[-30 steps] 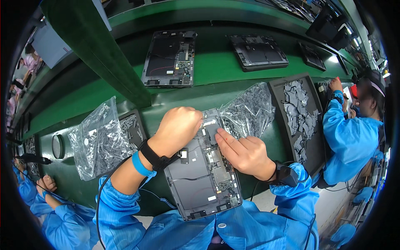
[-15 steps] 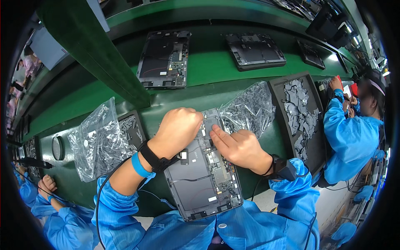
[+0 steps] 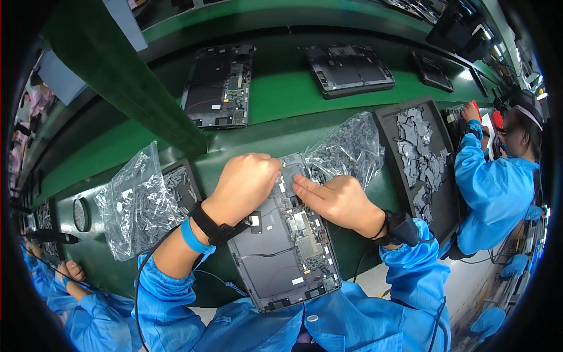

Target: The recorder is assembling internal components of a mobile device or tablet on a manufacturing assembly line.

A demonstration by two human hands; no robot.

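The open device casing is lying inner face upward between the forearms, its near end resting close to the blue coat, presumably bringing its far end within easy reach. Along the casing's right side, the circuit board is facing upward, exposed. At the casing's far end, the right hand is extending two fingers onto a dark flat patch; the other fingers are folding inward, gripping nothing visible, and the flat contact is probably spreading pressure evenly. Over the casing's far left corner, the left hand is curling almost into a fist, perhaps bracing that corner; its fingertips are hiding, so whether it is holding anything cannot be told.

Left of the casing, a clear bag of small grey pieces is lying on the green desk; just beyond the casing's far right corner, a second bag is slumping. Farther right of the casing, a dark tray is holding flat grey pieces, its rim apparently keeping them together. Well beyond the casing, a similar open unit and a raised unit are lying apart, likely avoiding knocks.
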